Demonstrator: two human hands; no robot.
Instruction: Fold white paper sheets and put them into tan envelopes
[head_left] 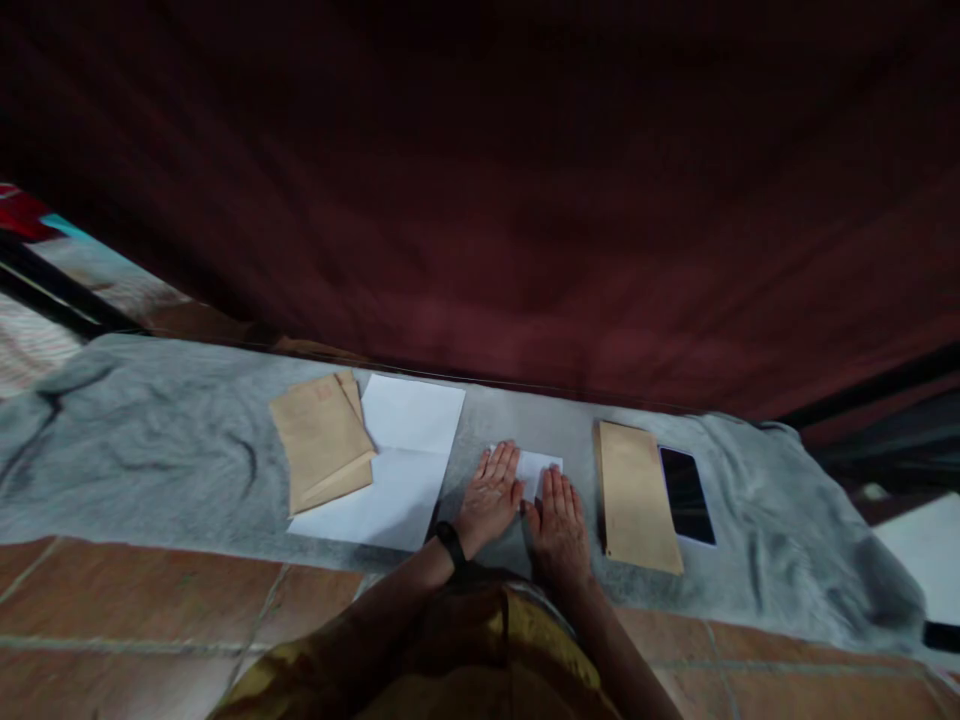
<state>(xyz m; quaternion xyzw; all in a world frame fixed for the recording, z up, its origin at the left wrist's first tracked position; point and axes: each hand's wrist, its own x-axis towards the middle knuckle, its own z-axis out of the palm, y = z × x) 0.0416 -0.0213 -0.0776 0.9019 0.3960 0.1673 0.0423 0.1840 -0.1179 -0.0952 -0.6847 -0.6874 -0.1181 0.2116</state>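
My left hand (491, 492) and my right hand (559, 518) lie flat side by side, fingers stretched out, pressing on a small folded white paper (538, 468) on a grey cloth (150, 450). A black band sits on my left wrist. To the left lies a white sheet (405, 460) with a fold line, partly covered by a couple of brown envelopes (321, 438). To the right of my hands lies another brown envelope (637, 495).
A dark phone (686, 494) lies beside the right envelope. The grey cloth is spread over a tiled reddish floor (135, 620). A dark red fabric (525, 200) hangs over the far side. A white object (922, 550) shows at the right edge.
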